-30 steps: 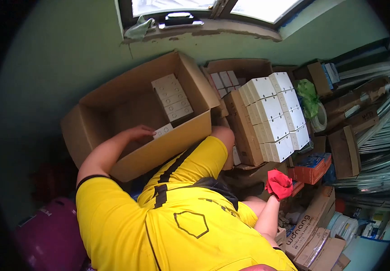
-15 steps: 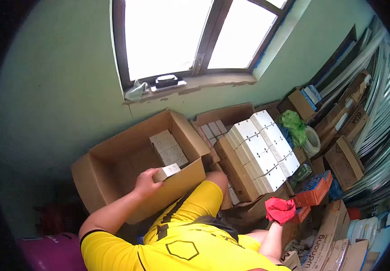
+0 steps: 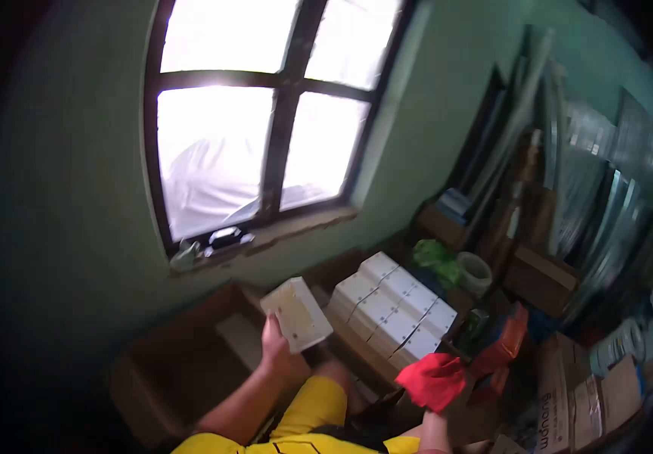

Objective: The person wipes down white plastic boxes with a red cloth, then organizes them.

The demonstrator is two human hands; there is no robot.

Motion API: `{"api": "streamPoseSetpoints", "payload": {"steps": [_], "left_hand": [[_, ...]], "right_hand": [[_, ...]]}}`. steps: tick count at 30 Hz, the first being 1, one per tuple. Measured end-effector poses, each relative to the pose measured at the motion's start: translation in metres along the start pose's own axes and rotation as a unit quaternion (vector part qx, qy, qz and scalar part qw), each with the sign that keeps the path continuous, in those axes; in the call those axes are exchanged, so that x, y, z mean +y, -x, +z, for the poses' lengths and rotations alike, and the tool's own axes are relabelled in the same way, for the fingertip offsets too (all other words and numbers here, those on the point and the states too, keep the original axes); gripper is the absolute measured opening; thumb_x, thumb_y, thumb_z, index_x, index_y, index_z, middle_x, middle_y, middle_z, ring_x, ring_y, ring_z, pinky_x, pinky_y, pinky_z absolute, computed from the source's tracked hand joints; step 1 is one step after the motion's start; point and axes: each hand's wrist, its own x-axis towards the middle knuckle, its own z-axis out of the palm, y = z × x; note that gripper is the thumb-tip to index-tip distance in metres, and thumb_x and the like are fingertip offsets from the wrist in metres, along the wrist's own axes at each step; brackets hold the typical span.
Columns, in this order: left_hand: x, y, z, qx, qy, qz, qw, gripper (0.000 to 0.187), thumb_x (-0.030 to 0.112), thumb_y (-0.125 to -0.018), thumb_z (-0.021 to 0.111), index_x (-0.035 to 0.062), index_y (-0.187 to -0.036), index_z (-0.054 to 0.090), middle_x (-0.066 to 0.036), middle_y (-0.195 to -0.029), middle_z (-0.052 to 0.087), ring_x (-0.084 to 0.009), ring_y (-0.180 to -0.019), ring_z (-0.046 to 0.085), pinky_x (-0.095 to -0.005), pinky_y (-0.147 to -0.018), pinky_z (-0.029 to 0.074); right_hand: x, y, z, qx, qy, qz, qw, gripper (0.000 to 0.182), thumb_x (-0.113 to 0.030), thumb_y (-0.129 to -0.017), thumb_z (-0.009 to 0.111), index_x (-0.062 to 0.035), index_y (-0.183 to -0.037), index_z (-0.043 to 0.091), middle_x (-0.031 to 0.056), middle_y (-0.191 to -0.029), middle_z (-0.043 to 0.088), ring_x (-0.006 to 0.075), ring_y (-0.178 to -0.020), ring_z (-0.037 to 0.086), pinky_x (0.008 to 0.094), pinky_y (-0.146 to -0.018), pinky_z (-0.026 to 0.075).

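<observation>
In my left hand (image 3: 276, 349) is a white rectangular box (image 3: 300, 318) with a cream-coloured face turned up. My fingers close around its lower left edge, above the right side of a large open cardboard box (image 3: 149, 363). Pale items (image 3: 239, 333) lie inside that carton, dim and blurred. To the right, rows of stacked white boxes (image 3: 394, 306) rise from a second carton (image 3: 360, 344). Close in front of this stack, my right hand (image 3: 434, 416) grips a bunched red cloth (image 3: 432, 380), which covers most of its fingers.
A window with a sill (image 3: 304, 231) is in the wall ahead. A green plastic bag (image 3: 438, 261) and a white roll (image 3: 475, 272) sit behind the stack. Orange boxes (image 3: 502, 340) and cartons (image 3: 606, 397) crowd the right, with long pipes (image 3: 512, 129) leaning beyond.
My left hand has lifted the white box from the carton's edge and turned its broad face up. The red cloth stays in my right hand. The view has tilted upward and darkened.
</observation>
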Motion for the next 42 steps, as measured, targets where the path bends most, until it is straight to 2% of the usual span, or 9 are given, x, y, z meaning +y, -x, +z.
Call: {"api": "streamPoseSetpoints", "payload": {"steps": [8,13,16,17,20,23,33,38,42], "left_hand": [[-0.164,0.008,0.019,-0.256,-0.242,0.202,0.914,0.054,0.049,-0.105,0.046,0.0019,-0.13,0.048,-0.011,-0.119,0.061,-0.0197,-0.106,0.059,-0.0346,-0.089,0.049],[-0.213,-0.012,0.011,-0.387,-0.262,0.056,0.882,0.042,0.034,-0.107,0.04,0.0003,-0.131,0.049,-0.011,-0.117,0.062,-0.0185,-0.105,0.058,-0.0334,-0.09,0.047],[-0.217,-0.035,0.021,-0.44,-0.361,-0.016,0.822,0.046,0.031,-0.108,0.038,0.0012,-0.143,0.043,-0.015,-0.136,0.053,-0.0244,-0.126,0.05,-0.0328,-0.104,0.039],[-0.212,-0.026,0.03,-0.443,-0.29,-0.042,0.847,0.049,0.032,-0.108,0.039,0.0032,-0.148,0.036,-0.015,-0.142,0.048,-0.0258,-0.132,0.045,-0.0344,-0.107,0.035],[-0.177,0.033,0.084,-0.415,-0.107,-0.116,0.896,0.066,0.036,-0.107,0.043,0.01,-0.159,0.013,-0.017,-0.157,0.033,-0.0291,-0.146,0.031,-0.04,-0.115,0.026],[-0.152,0.078,0.092,-0.375,-0.081,-0.123,0.915,0.086,0.038,-0.104,0.051,0.0183,-0.16,-0.011,-0.016,-0.163,0.021,-0.0303,-0.151,0.022,-0.0508,-0.118,0.021],[-0.148,0.09,0.098,-0.176,0.08,-0.434,0.88,0.057,0.047,-0.103,0.045,0.0012,-0.137,0.047,-0.018,-0.135,0.057,-0.0347,-0.125,0.056,-0.0492,-0.11,0.043],[-0.153,0.112,0.115,-0.141,0.027,-0.343,0.928,0.056,0.047,-0.105,0.046,0.0021,-0.139,0.043,-0.016,-0.133,0.055,-0.0298,-0.122,0.057,-0.0449,-0.105,0.047],[-0.158,0.113,0.109,-0.16,-0.006,-0.293,0.943,0.049,0.035,-0.103,0.055,0.0104,-0.142,0.038,-0.012,-0.122,0.058,-0.0251,-0.108,0.061,-0.0411,-0.09,0.053]], "right_hand": [[0.052,0.04,0.149,0.131,0.015,0.088,0.987,0.061,-0.053,-0.099,0.047,-0.0103,-0.143,0.048,0.0079,-0.138,0.056,0.0242,-0.125,0.053,0.0402,-0.107,0.043],[0.027,0.057,0.172,0.112,0.073,0.064,0.989,0.047,-0.035,-0.105,0.051,-0.0106,-0.146,0.046,0.0055,-0.139,0.053,0.0177,-0.128,0.05,0.035,-0.109,0.04],[0.003,0.062,0.215,0.238,0.04,0.028,0.97,0.03,-0.032,-0.101,0.061,-0.0125,-0.124,0.063,-0.0049,-0.08,0.065,0.0029,-0.057,0.054,0.0173,-0.048,0.041],[0.008,0.061,0.194,0.144,0.067,-0.005,0.987,0.042,-0.032,-0.103,0.055,-0.0052,-0.135,0.056,0.0067,-0.124,0.065,0.018,-0.112,0.062,0.0333,-0.096,0.052],[0.022,0.051,0.137,0.156,0.035,0.03,0.987,0.062,-0.051,-0.098,0.057,-0.0071,-0.141,0.047,0.0107,-0.134,0.059,0.0242,-0.12,0.058,0.0419,-0.105,0.046],[0.01,0.051,0.133,0.139,0.231,-0.175,0.947,0.052,-0.017,-0.09,0.072,-0.0051,-0.136,0.052,0.0093,-0.125,0.063,0.0216,-0.116,0.06,0.0375,-0.102,0.048],[0.008,0.078,0.172,-0.035,0.753,-0.344,0.56,0.093,-0.05,-0.074,0.085,-0.0089,-0.146,0.043,0.0221,-0.153,0.038,0.0444,-0.14,0.039,0.0545,-0.114,0.033],[0.021,0.067,0.202,0.029,0.512,-0.312,0.8,0.105,-0.061,-0.087,0.067,0.003,-0.155,0.021,0.0237,-0.163,0.013,0.0347,-0.151,0.018,0.0454,-0.122,0.016],[-0.001,0.052,0.199,0.088,0.579,-0.341,0.735,0.093,-0.052,-0.097,0.059,0.0009,-0.157,0.012,0.0174,-0.157,0.029,0.0273,-0.144,0.032,0.0417,-0.117,0.028]]}}
